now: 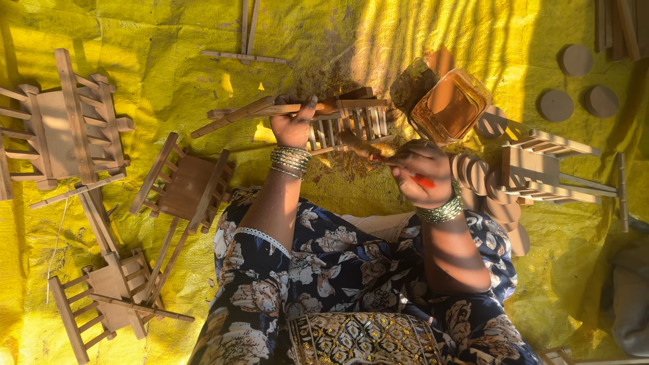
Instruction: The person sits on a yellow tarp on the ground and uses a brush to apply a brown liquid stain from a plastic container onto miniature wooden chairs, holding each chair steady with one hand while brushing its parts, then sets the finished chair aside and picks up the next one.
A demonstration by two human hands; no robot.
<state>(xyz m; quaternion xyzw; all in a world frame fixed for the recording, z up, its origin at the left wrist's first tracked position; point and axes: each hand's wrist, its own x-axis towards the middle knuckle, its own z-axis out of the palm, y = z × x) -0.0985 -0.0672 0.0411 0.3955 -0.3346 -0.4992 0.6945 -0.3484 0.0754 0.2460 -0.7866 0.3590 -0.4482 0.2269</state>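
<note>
One small slatted wooden frame (348, 122), light, stiff, thin-railed: left hand (292, 125) closed around its top rail and a loose stick (233, 116), the sound hold. Right hand (420, 172) pinched shut on a brush (362, 145), beside the far amber jar (449, 105).

Hidden under the left hand (292, 127): the middle of the long wooden stick (233, 116) and part of the slatted wooden frame (351, 120), so grip points on them not traceable. Mostly buried inside the closed right hand (420, 174): a red-handled tool (424, 180), kind impossible to tell. Cut off by picture edges: toy cart (64, 128) at left, wooden strips (618, 23) top right, grey object (632, 301) at right.
</note>
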